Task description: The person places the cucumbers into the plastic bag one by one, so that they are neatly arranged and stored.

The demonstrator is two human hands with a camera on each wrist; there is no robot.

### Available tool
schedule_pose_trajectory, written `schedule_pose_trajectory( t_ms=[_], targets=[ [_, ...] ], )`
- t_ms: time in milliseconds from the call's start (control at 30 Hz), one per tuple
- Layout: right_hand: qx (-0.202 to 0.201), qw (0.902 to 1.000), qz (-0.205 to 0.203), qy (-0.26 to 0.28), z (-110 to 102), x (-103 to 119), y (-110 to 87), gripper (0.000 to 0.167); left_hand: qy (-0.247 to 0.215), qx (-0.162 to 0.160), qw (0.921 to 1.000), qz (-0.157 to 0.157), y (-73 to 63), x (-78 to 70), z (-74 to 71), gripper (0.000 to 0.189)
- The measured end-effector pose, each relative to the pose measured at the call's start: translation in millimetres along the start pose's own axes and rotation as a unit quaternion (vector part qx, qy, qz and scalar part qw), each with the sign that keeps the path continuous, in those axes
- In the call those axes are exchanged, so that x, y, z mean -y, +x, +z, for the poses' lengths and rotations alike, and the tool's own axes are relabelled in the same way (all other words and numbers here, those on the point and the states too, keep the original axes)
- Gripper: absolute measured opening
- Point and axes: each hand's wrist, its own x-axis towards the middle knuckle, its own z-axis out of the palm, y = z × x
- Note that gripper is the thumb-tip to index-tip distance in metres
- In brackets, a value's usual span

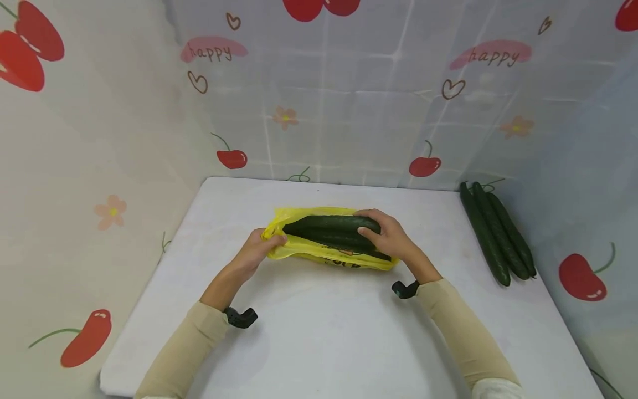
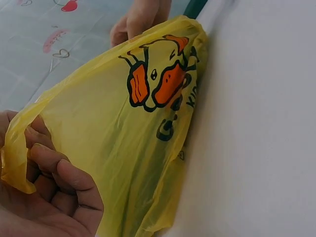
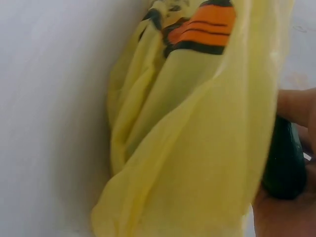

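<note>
A yellow plastic bag point(image 1: 301, 247) with a printed duck point(image 2: 158, 79) lies at the middle of the table. Dark green cucumbers point(image 1: 326, 228) show through its opening, lying lengthwise in it; how many are inside I cannot tell. At the bag's left end, my left hand point(image 1: 256, 249) pinches the yellow edge between thumb and curled fingers. My right hand point(image 1: 387, 235) grips the right end of a cucumber at the other end of the bag. In the right wrist view, that cucumber's rounded tip point(image 3: 285, 173) sits inside the hand, beside the yellow plastic.
Three more cucumbers point(image 1: 498, 235) lie side by side near the right edge of the white table point(image 1: 324, 332). A cherry-printed curtain point(image 1: 349, 111) hangs behind the table and along both sides.
</note>
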Motion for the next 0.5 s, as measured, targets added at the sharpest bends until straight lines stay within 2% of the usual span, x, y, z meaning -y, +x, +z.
schedule_pose_trajectory(
  t_ms=[133,300,500],
  targets=[
    [-0.017,0.9987,0.018,-0.044,5,-7,1.5,0.046,0.009,0.01,0.9999,0.0,-1.8,1.9,-1.4,0.02],
    [-0.034,0.9964,0.011,-0.077,10,-12,1.8,0.044,-0.003,0.021,0.9997,0.013,-0.8,3.9,-2.3,0.019],
    [-0.034,0.9926,0.012,-0.116,14,-15,0.8,0.044,-0.02,0.026,0.9993,0.019,2.0,7.0,-0.6,0.016]
  ],
)
